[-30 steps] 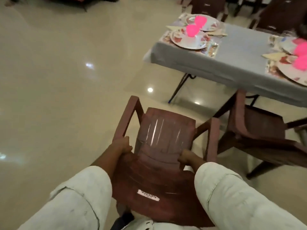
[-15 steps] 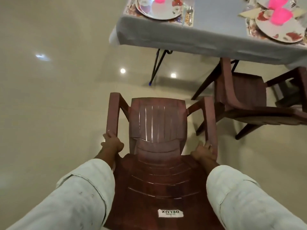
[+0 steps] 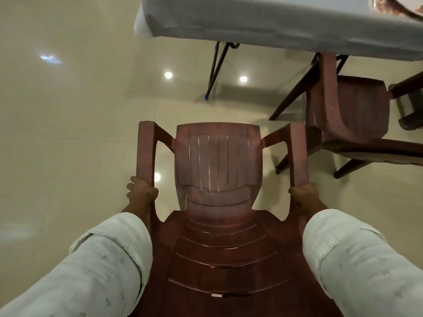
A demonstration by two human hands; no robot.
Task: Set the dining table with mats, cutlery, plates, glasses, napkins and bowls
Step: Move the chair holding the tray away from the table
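- Two hands carry one brown plastic armchair (image 3: 217, 170), tipped so its back faces the dining table (image 3: 274, 21) and its seat slopes down toward the person
- Left hand (image 3: 140, 191) is wrapped closed around the lower end of the chair's left armrest; right hand (image 3: 303, 193) is closed the same way on the right armrest, fingers mostly hidden behind the plastic
- Chair's long axis runs straight from the person toward the table's edge, so the gap to close lies directly ahead of both hands; neither hand looks nearer to the table than the other
- Table carries a grey cloth (image 3: 251, 26) hanging over its near edge; only a sliver of a patterned plate (image 3: 412, 8) shows at the table's right end, so the rest of the setting cannot be judged
- Second brown chair (image 3: 348, 115) stands just right of the carried chair, partly under the table, with a narrow gap between them
- Floor (image 3: 68, 110) left of the carried chair is glossy cream tile with lamp reflections; it looks slippery, so the chair's legs may slide when set down
- A thin black table leg (image 3: 215, 72) stands ahead of the chair back and needs clearing
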